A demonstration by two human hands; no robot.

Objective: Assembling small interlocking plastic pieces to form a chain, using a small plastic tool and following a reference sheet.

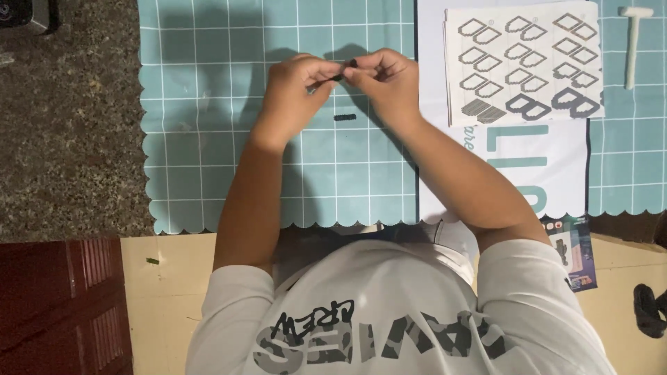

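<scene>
My left hand (295,83) and my right hand (385,80) meet above a teal gridded mat (208,139). Between their fingertips they pinch a small black piece (342,71). Another small black piece (344,117) lies on the mat just below the hands. Fingers hide most of the held piece, so its shape is unclear.
A sheet with grey block diagrams (522,62) lies on a white poster (514,173) to the right. At the far right rests a white mallet-shaped tool (632,42). A grey speckled surface (62,125) lies left of the mat. A tiny green piece (152,261) sits on the beige floor.
</scene>
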